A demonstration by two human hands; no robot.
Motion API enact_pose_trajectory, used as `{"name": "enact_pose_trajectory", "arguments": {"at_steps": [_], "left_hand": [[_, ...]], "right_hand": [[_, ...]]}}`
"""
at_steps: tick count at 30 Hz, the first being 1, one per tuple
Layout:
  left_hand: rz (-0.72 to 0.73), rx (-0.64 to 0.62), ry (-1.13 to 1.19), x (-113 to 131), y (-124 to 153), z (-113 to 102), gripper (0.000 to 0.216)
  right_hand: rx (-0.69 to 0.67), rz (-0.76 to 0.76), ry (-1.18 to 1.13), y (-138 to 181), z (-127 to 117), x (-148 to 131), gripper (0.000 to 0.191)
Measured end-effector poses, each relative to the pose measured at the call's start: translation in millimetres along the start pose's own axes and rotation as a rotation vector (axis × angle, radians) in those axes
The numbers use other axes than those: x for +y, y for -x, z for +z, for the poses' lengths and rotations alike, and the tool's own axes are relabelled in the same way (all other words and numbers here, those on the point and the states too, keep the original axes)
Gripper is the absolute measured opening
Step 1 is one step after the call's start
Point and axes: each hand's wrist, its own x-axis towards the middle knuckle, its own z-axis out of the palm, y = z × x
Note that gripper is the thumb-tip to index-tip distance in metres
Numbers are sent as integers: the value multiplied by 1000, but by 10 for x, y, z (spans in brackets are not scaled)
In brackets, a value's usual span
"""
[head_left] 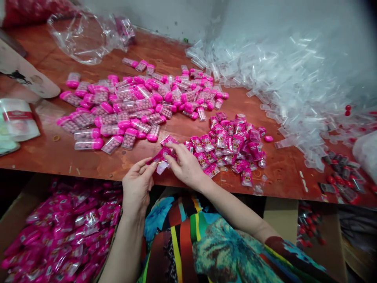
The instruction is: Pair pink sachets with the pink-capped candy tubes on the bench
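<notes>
My left hand (138, 184) and my right hand (185, 163) meet at the near edge of the wooden table (44, 153), both pinching a pink sachet (160, 157) with a clear tube end showing under it. Just right of my right hand lies a heap of pink printed sachets (232, 143). Behind my hands spreads a pile of clear tubes with pink caps (126, 110), filled with pale pink balls.
A large mound of empty clear tubes (288, 78) covers the right back of the table. A crumpled clear bag (85, 37) lies at the back left. Under the table edge at the left, a box (17, 208) holds several wrapped pink packs (67, 232). Red-capped tubes (341, 177) lie at the far right.
</notes>
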Motion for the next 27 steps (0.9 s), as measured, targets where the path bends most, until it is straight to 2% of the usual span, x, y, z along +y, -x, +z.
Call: {"name": "enact_pose_trajectory", "arguments": {"at_steps": [4, 6, 9, 13, 16, 20, 24, 27], "left_hand": [[-24, -38, 98, 35, -1, 109, 67], [-56, -70, 110, 11, -28, 129, 62], [-143, -176, 101, -42, -78, 137, 51], [-115, -193, 107, -70, -139, 175, 67], [-80, -156, 102, -57, -196, 204, 67], [-122, -110, 123, 5, -277, 146, 62], [-195, -70, 211, 125, -308, 18, 64], [-240, -39, 285, 201, -307, -10, 63]], "right_hand": [[-48, -5, -551, -136, 258, 254, 46], [-30, 3, -665, -181, 327, 334, 44], [29, -44, -665, -213, 329, 378, 37], [71, -165, -576, -272, 274, 349, 22], [60, -266, -490, -334, 255, 298, 28], [-29, -317, -311, -494, 180, 224, 37], [-100, -352, 46, -930, 4, 171, 38], [-256, -445, 355, -1332, -106, 134, 40]]}}
